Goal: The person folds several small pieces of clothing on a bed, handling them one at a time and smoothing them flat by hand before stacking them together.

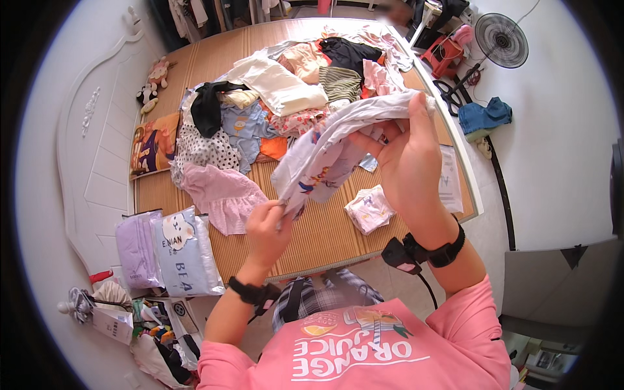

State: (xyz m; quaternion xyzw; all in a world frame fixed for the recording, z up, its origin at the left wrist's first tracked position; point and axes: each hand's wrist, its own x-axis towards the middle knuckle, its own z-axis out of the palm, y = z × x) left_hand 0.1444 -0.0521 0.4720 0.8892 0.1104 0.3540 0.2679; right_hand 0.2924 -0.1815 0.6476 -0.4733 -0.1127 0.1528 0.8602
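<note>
A white garment with small coloured prints (324, 161) is held up above the bed, stretched between both hands. At its lower left end my left hand (268, 231) pinches the cloth. My right hand (412, 151) grips the upper right end between thumb and fingers, some of which are hidden in the cloth. Beneath, a folded white garment with prints (370, 209) lies on the bamboo mat (312, 243). Beyond is a heap of clothes, with a white folded cloth (280, 85), a striped garment (340, 84) and a polka-dot garment (207, 151). A pink ruffled garment (222, 195) lies at the heap's near left.
Plastic-wrapped packages (183, 253) lie at the bed's near left corner, beside a printed pillow (155, 145) and plush toys (157, 73). A clear plastic bag (451, 180) lies at the right edge. A standing fan (501, 40) and blue denim clothing (482, 117) are beyond the bed's right side.
</note>
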